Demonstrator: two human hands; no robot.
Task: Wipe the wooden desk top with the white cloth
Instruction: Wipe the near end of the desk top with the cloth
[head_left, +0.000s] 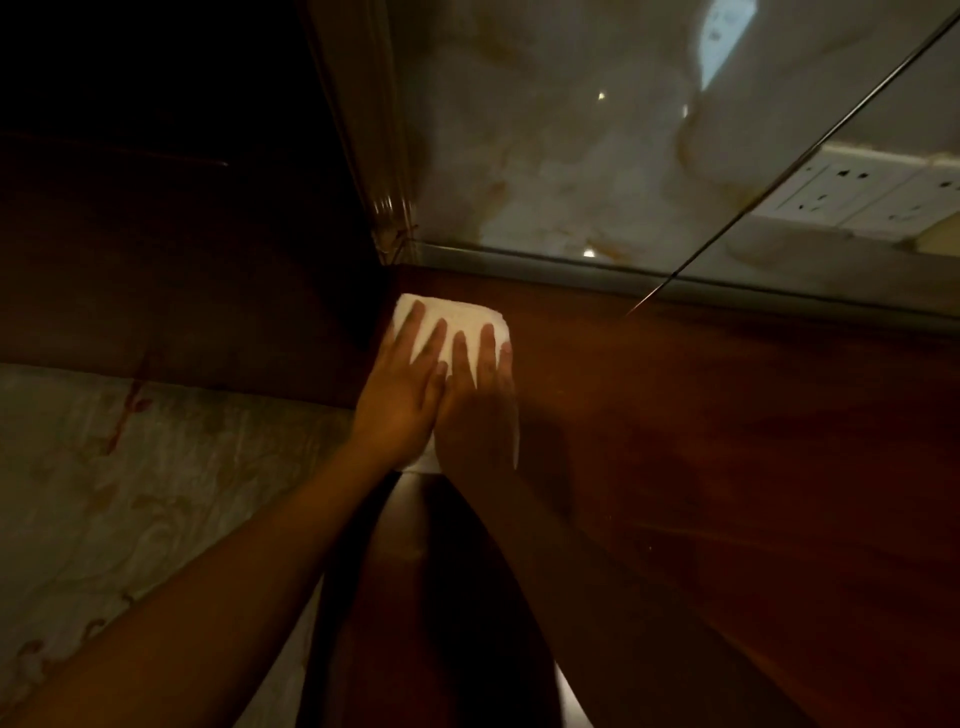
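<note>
A folded white cloth (457, 314) lies flat on the dark reddish wooden desk top (701, 441), at its far left corner. My left hand (402, 395) and my right hand (475, 405) both press flat on the cloth, side by side, fingers spread and pointing toward the wall. Only the cloth's far edge and a strip along its right side show past the hands. The lighting is dim and my right forearm is in shadow.
A glossy marbled wall panel (597, 145) with a metal trim strip (571, 260) rises behind the desk. White wall sockets (831, 195) sit at the right. A dark wooden panel (182, 234) stands left of the corner, with patterned fabric (130, 493) below it.
</note>
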